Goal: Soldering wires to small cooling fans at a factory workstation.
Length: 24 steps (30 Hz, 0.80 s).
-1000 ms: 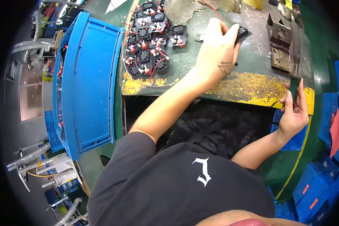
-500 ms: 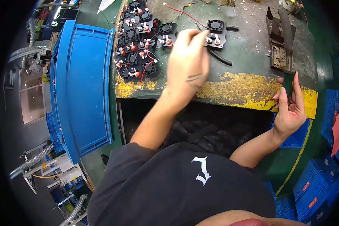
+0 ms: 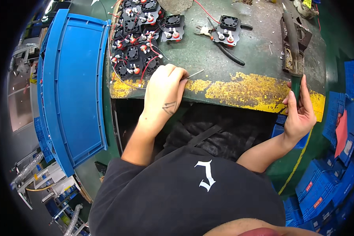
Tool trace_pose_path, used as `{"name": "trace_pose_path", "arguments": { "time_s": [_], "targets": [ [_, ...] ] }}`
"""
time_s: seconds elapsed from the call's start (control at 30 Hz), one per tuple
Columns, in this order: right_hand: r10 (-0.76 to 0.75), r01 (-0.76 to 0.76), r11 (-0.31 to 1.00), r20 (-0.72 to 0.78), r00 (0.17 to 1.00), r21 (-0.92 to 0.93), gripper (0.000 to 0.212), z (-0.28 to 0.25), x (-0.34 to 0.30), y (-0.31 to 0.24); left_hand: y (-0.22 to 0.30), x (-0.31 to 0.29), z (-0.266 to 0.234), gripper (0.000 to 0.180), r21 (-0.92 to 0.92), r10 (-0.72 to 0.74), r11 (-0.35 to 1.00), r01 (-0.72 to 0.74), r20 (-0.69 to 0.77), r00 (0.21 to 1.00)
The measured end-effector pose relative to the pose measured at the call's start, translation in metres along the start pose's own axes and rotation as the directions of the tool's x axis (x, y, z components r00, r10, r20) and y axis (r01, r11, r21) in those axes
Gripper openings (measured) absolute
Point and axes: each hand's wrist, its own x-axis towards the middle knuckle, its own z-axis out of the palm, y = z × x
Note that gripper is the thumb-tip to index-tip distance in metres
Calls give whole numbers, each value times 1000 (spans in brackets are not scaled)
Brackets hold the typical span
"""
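Observation:
My left hand (image 3: 164,89) is closed over the yellow-painted front edge of the bench, just right of a cluster of small fan units. From its fingertips a thin silvery strip (image 3: 196,73) points right; its exact kind is unclear. At the right, my right hand (image 3: 300,112) grips the green handle of a soldering iron (image 3: 296,84), whose long grey barrel reaches away over a metal stand (image 3: 303,37). Between the hands, farther back, a single black fan unit (image 3: 228,29) with red-and-white terminals lies across black-handled pliers (image 3: 232,58).
Several fan units (image 3: 133,53) with red and black wires crowd the bench's left side. A large blue crate (image 3: 78,86) stands beside the bench at left. Blue crates (image 3: 316,185) are stacked on the floor at right. Stained cloth or sponge (image 3: 306,10) sits at the far right corner.
My left hand has moved left and nearer to me, away from the single fan unit, uncovering the pliers' jaws. The right hand keeps its hold on the soldering iron.

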Motion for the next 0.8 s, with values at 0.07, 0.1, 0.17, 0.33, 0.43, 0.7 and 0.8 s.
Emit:
{"name": "trace_pose_path", "arguments": {
  "time_s": [0.07,0.1,0.17,0.33,0.43,0.7,0.8],
  "targets": [
    [8,-8,1000,8,1000,-19,54,-3,-2,-7,3,5,1,16,-171,-38,985,21,-96,995],
    [-6,8,994,21,1000,-107,52,-7,-3,-12,6,9,2,15,-329,-88,944,25,-179,980],
    [-38,58,968,86,996,-244,52,-12,-5,-19,10,23,1,15,-352,-81,935,-33,-303,950],
    [-92,218,846,270,959,-486,53,-32,3,-48,11,85,-2,17,-221,112,931,-289,-581,806],
    [-68,262,780,339,938,-568,52,-39,9,-64,11,105,-3,12,-284,72,936,-210,-428,901],
    [59,220,740,388,920,-635,52,-45,21,-90,-20,97,35,8,-267,175,916,-299,-405,897],
    [54,292,717,468,882,-633,52,-43,31,-95,-17,96,40,8,-283,149,922,-263,-370,917]
  ]
}}
